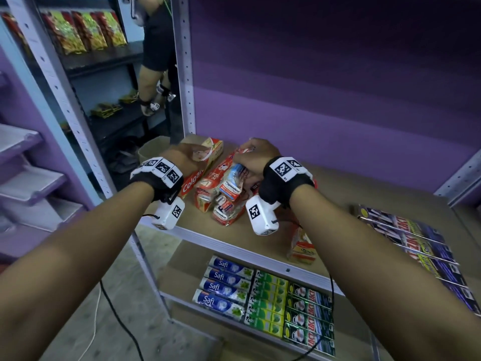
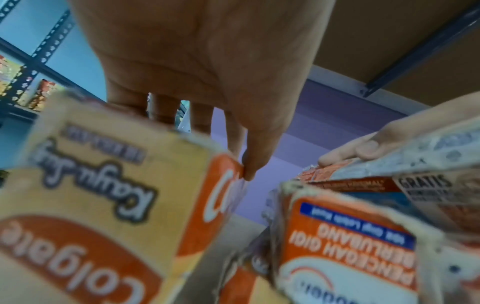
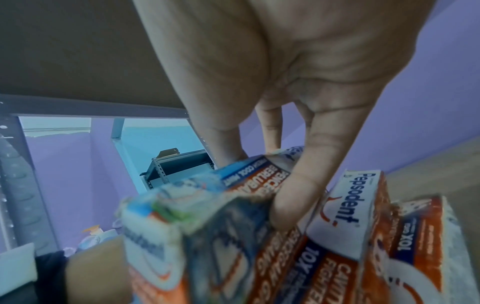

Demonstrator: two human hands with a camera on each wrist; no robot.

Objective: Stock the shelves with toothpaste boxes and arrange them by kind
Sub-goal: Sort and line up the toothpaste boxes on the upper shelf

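We see our left hand (image 1: 182, 158) on a Colgate box (image 1: 201, 168). Our fingers go over its top and our thumb (image 2: 255, 162) presses its side, so the hand is clamped on the box. The box lies at the back left of the middle shelf (image 1: 343, 194).

Our right hand (image 1: 253, 158) grips a Pepsodent box (image 1: 235, 178). The thumb (image 3: 296, 197) and the fingers squeeze it from both sides. This box sits on top of a messy pile of Pepsodent boxes (image 1: 223, 204), just beside the Colgate box. The pile is red and white, and the boxes point in different ways.

One yellow box (image 1: 302, 247) lies under our right arm, near the front edge of the shelf. On the right side of the same shelf we see a row of dark purple boxes (image 1: 421, 251) lying flat, side by side.

On the lower shelf (image 1: 182, 280) the boxes are neat. Blue and white Safi boxes (image 1: 223, 285) are on the left, green boxes (image 1: 268, 303) are in the middle, and dark green boxes (image 1: 309, 319) are on the right. Each kind touches the next.

Far back on the left, another person (image 1: 156, 61) stands at a dark shelf with snack bags (image 1: 80, 29).
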